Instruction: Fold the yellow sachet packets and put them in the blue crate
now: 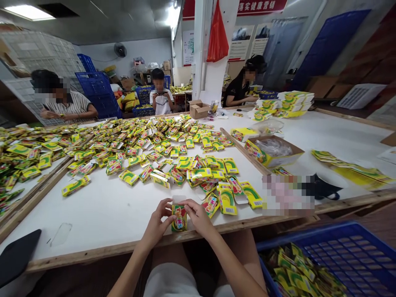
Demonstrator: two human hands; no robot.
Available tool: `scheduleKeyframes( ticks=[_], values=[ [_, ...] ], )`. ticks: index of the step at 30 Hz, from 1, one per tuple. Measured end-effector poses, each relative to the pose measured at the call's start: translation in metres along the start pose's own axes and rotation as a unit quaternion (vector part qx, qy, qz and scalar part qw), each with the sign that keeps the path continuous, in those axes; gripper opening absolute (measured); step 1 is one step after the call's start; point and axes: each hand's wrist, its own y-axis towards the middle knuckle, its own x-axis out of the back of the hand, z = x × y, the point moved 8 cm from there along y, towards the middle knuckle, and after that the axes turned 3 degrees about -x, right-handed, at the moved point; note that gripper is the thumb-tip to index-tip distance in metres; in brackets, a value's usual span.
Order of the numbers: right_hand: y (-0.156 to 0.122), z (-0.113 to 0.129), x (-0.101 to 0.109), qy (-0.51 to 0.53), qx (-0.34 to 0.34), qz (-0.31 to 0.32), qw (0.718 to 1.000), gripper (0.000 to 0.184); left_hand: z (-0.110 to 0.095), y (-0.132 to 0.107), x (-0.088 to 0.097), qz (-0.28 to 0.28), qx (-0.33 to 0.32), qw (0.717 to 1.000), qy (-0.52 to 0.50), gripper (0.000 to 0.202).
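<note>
A small yellow-green printed carton [179,221] stands near the front edge of the white table, its pale top flap raised. My left hand [158,220] grips its left side between thumb and fingers. My right hand [198,216] holds the upper right corner, fingertips at the flap. What is inside the carton cannot be seen. Just beyond my hands spreads a heap of similar small cartons [201,173], some with open flaps; a few more, such as an upright-facing carton [227,199], lie right of my right hand.
Wooden strips [244,152] divide the tabletop. At right are an open display box [278,150] holding clear plastic, flat yellow sheets [349,167] and a black mask-like item [321,187]. A blue crate [349,247] of packets sits below right. Three people are beyond the table.
</note>
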Motion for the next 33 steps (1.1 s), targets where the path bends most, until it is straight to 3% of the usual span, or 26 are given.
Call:
scheduleKeyframes(
  ticks=[5, 10, 17, 20, 25, 29, 33],
  values=[
    [-0.001, -0.004, -0.001, 0.033, -0.017, -0.017, 0.999, 0.02, 0.0, -0.004, 0.005, -0.032, -0.016, 0.999, 0.006, 0.043],
    [0.0, -0.006, -0.007, 0.037, -0.042, -0.021, 0.998, 0.012, -0.001, -0.005, 0.008, -0.012, -0.006, 0.999, 0.03, 0.029],
    [0.009, -0.017, -0.015, 0.054, -0.048, -0.062, 0.995, 0.016, 0.002, -0.003, 0.011, -0.091, -0.031, 0.995, -0.04, 0.027],
    [0.007, -0.025, -0.014, 0.089, -0.048, -0.076, 0.992, 0.03, 0.006, -0.004, 0.009, -0.109, -0.037, 0.991, -0.066, 0.034],
    [0.006, -0.015, -0.016, 0.036, -0.041, -0.044, 0.998, 0.021, 0.001, -0.003, 0.006, -0.087, -0.04, 0.995, -0.008, 0.019],
    [0.006, -0.003, -0.018, 0.028, -0.018, -0.048, 0.998, 0.022, -0.006, -0.002, 0.008, -0.123, -0.045, 0.991, 0.021, 0.018],
    [0.009, -0.009, -0.018, 0.015, -0.031, -0.058, 0.998, 0.024, -0.006, 0.002, 0.007, -0.151, -0.038, 0.987, 0.036, 0.015]
  ],
)
